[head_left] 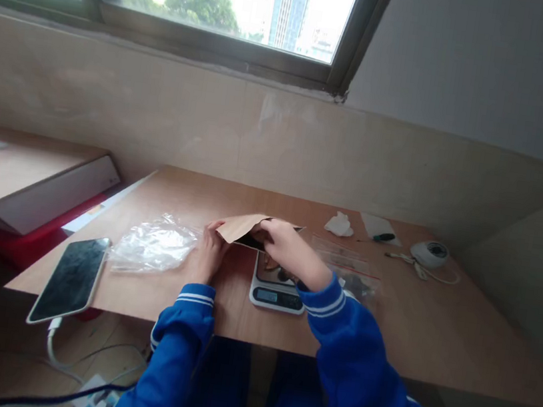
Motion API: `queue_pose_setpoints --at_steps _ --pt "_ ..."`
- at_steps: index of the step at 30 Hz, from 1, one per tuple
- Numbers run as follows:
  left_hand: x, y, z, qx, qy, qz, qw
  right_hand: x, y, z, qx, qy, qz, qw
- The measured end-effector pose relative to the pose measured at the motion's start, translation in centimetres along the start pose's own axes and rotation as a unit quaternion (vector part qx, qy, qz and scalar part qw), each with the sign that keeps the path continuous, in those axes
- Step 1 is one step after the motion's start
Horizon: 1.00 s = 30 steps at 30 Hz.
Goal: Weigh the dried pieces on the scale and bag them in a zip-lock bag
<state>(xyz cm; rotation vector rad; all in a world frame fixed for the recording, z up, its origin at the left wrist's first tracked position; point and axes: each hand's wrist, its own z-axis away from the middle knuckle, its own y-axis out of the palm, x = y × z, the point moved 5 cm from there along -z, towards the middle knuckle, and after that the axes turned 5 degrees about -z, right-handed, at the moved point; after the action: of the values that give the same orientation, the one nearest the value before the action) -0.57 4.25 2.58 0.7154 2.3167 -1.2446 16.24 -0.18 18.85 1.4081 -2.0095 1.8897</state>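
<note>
A brown paper bag [242,226], with a dark inside showing at its mouth, is held tilted over the table. My left hand [212,249] is closed on the bag's left edge. At the bag's mouth is my right hand [286,243], its fingers bent and partly hidden in the opening; what they hold does not show. Below my right wrist stands a white kitchen scale [278,301] with a lit display. Small brown and dark pieces [272,268] lie on its plate, partly covered by my hand.
Clear plastic bags [157,245] lie to the left, near a phone [69,279] on a charging cable at the table edge. Zip bags [361,283] lie right of the scale. Farther right are crumpled tissue [339,224], a screwdriver [384,237] and a round white corded device [429,254].
</note>
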Motion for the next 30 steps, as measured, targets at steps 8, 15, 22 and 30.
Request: queue_pose_setpoints --at_steps 8,15,22,30 --pt "0.6 0.8 0.0 -0.009 0.0 -0.032 0.999 0.5 -3.3 4.0 -0.122 -0.033 -0.111 0.986" --pt "1.1 1.2 -0.7 -0.024 -0.073 -0.038 0.996 -3.0 -4.9 6.4 -0.091 0.032 -0.193 0.976" --pt "1.3 1.4 -0.9 -0.031 -0.095 -0.002 0.995 -11.2 1.3 2.5 -0.024 0.104 -0.053 0.993" --pt "2.2 2.1 -0.8 -0.029 -0.095 0.017 0.995 -12.9 3.0 1.3 -0.004 0.163 0.037 0.986"
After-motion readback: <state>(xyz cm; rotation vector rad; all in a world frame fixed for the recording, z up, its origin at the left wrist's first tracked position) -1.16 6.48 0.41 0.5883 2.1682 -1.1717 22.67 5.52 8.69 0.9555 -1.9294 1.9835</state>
